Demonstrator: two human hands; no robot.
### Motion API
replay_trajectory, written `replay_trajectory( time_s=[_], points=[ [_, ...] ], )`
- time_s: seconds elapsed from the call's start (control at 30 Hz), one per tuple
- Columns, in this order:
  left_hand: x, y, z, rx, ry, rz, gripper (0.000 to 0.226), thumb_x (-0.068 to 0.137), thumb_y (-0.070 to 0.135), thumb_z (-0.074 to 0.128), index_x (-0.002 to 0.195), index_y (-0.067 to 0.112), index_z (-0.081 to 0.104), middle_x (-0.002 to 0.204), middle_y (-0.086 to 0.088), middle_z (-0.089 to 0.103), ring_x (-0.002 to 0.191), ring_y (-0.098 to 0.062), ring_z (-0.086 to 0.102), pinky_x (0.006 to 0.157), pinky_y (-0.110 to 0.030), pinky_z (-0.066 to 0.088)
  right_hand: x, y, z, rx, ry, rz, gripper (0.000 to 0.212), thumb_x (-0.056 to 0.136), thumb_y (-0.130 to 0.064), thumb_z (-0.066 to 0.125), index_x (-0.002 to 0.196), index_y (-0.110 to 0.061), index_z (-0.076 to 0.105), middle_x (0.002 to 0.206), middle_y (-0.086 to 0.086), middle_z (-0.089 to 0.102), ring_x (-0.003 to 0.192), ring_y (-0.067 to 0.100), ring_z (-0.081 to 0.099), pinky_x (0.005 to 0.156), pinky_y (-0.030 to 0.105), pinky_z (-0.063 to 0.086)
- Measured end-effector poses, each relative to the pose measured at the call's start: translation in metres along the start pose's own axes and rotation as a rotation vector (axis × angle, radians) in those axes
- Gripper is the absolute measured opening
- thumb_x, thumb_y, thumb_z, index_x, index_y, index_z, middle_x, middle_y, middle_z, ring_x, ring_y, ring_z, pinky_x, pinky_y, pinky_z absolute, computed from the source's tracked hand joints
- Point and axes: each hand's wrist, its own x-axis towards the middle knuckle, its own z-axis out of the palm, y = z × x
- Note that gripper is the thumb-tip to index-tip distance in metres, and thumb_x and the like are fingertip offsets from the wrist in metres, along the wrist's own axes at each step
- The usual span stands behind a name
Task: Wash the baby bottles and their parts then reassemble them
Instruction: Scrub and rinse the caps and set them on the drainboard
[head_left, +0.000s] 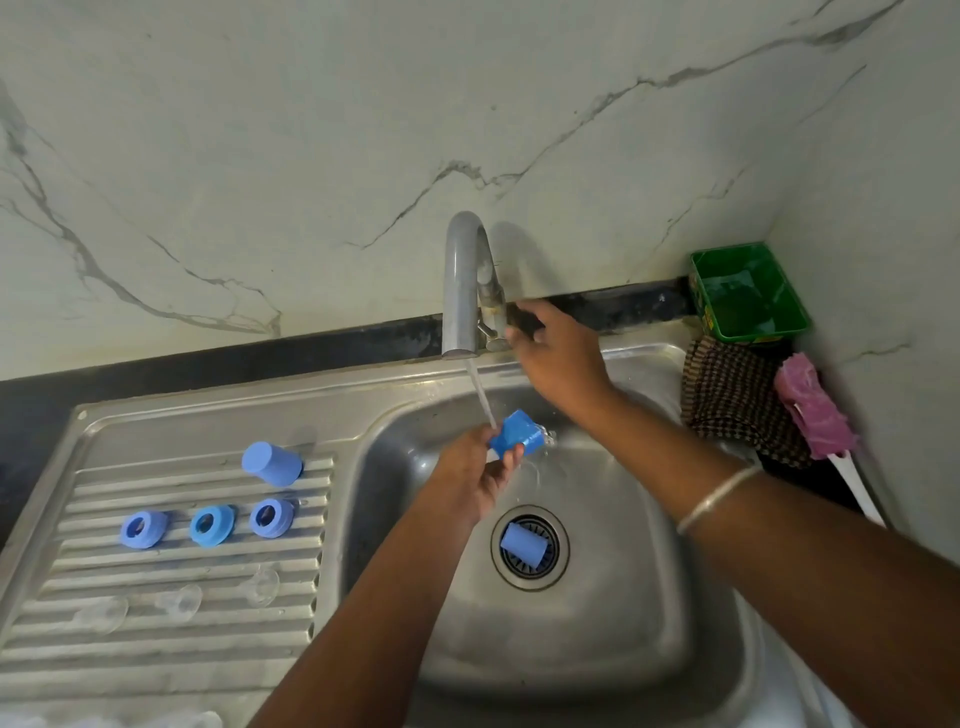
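Our left hand pinches a blue plastic bottle cap between thumb and fingers, holding it under the thin stream of water that falls from the curved grey metal tap. Our right hand reaches up past the left to the dark tap lever and seems to grip it, though the blur there hides just how the fingers lie.

Below the left hand, a second pale blue cap lies on its side right on the round drain strainer of the steel sink. Well to the left of that hand, on the ribbed steel draining board, stand a third blue cap, three blue screw rings in a row, and nearer us three clear teats.

We judge the risks to be these. The wet cap is held only by the fingertips, so a harder flow, if the right hand opens the lever further, could knock it loose into the basin. The cap on the strainer partly covers the drain, so water could back up around it. The clear teats are hard to see against the steel and could be brushed off the board.
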Motion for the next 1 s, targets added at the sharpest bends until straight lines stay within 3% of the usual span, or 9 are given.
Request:
replay_trajectory(
  time_s=[0.07, 0.23, 0.33, 0.43, 0.53, 0.63, 0.73, 0.87, 1.0],
  points=[
    [0.002, 0.002, 0.004, 0.035, 0.035, 0.023, 0.022, 0.1, 0.015, 0.059, 0.116, 0.001, 0.06, 0.07, -0.021, 0.07, 0.063, -0.019, 0.064, 0.043, -0.018, 0.053, 0.021, -0.01, 0.004, -0.036, -0.076, -0.059, 0.039, 0.097, -0.04, 0.06, 0.133, -0.025, 0.06, 0.12, 0.002, 0.069, 0.11, 0.02, 0.063, 0.093, 0.028, 0.048],
    [0.006, 0.005, 0.01, 0.189, 0.063, 0.081, 0.013, 0.105, 0.009, 0.045, 0.102, 0.005, 0.057, 0.092, -0.016, 0.06, 0.071, -0.02, 0.063, 0.061, -0.031, 0.059, 0.045, -0.023, 0.025, -0.215, -0.253, -0.038, 0.039, 0.105, -0.039, 0.039, 0.112, -0.015, 0.069, 0.11, 0.01, 0.069, 0.102, 0.028, 0.063, 0.084, 0.03, 0.047],
    [0.018, 0.002, 0.002, 0.65, 0.126, 0.402, 0.021, 0.104, 0.025, 0.049, 0.101, 0.006, 0.06, 0.096, -0.008, 0.061, 0.079, -0.019, 0.062, 0.071, -0.041, 0.06, 0.048, -0.022, 0.025, -0.228, -0.254, 0.025, 0.052, 0.101, -0.049, 0.041, 0.089, -0.007, 0.07, 0.091, 0.01, 0.069, 0.088, 0.027, 0.063, 0.076, 0.031, 0.047],
    [0.02, 0.002, -0.004, 1.228, 0.232, 0.72, 0.034, 0.102, 0.033, 0.052, 0.112, 0.003, 0.064, 0.108, -0.016, 0.064, 0.09, -0.027, 0.063, 0.081, -0.035, 0.053, 0.045, -0.018, 0.022, -0.248, -0.247, -0.046, 0.056, 0.093, -0.058, 0.053, 0.096, -0.008, 0.076, 0.094, 0.007, 0.073, 0.091, 0.023, 0.066, 0.086, 0.035, 0.053],
    [0.011, 0.0, -0.002, 1.498, 0.242, 0.848, 0.036, 0.103, 0.031, 0.049, 0.128, 0.005, 0.057, 0.126, -0.014, 0.053, 0.107, -0.026, 0.059, 0.078, -0.021, 0.037, 0.041, -0.016, 0.024, -0.237, -0.183, -0.07, 0.048, 0.091, -0.055, 0.06, 0.095, -0.011, 0.078, 0.087, 0.004, 0.073, 0.087, 0.02, 0.067, 0.086, 0.036, 0.056],
    [0.007, -0.001, -0.004, 1.716, 0.255, 0.962, 0.033, 0.103, 0.026, 0.051, 0.131, 0.009, 0.053, 0.127, -0.014, 0.05, 0.109, -0.027, 0.057, 0.085, -0.029, 0.045, 0.039, -0.015, 0.028, -0.172, -0.108, -0.022, 0.046, 0.096, -0.043, 0.054, 0.073, -0.007, 0.071, 0.075, 0.009, 0.069, 0.081, 0.027, 0.067, 0.083, 0.042, 0.055],
    [0.005, -0.001, -0.009, 1.908, 0.224, 1.021, 0.037, 0.097, 0.014, 0.062, 0.133, 0.013, 0.053, 0.129, -0.013, 0.046, 0.112, -0.026, 0.055, 0.09, -0.031, 0.049, 0.031, -0.01, 0.031, 0.077, -0.045, 0.114, 0.045, 0.095, -0.046, 0.054, 0.086, -0.007, 0.076, 0.084, 0.009, 0.073, 0.088, 0.028, 0.068, 0.085, 0.039, 0.053],
    [-0.004, -0.007, -0.018, 1.903, 0.212, 1.056, 0.033, 0.095, 0.015, 0.064, 0.128, 0.013, 0.059, 0.125, -0.009, 0.049, 0.105, -0.024, 0.056, 0.087, -0.029, 0.051, -0.002, -0.004, 0.036, 0.247, -0.05, 0.148, 0.045, 0.101, -0.054, 0.043, 0.114, -0.02, 0.07, 0.099, -0.005, 0.068, 0.095, 0.016, 0.062, 0.086, 0.036, 0.051],
    [-0.02, -0.015, -0.027, 1.584, 0.27, 0.957, 0.031, 0.097, 0.028, 0.061, 0.123, 0.012, 0.061, 0.118, -0.006, 0.054, 0.094, -0.019, 0.06, 0.081, -0.026, 0.049, -0.054, 0.024, 0.037, 0.324, 0.036, 0.263, 0.026, 0.102, -0.035, 0.048, 0.107, -0.016, 0.066, 0.093, -0.001, 0.064, 0.09, 0.021, 0.062, 0.073, 0.031, 0.049]
  ],
)
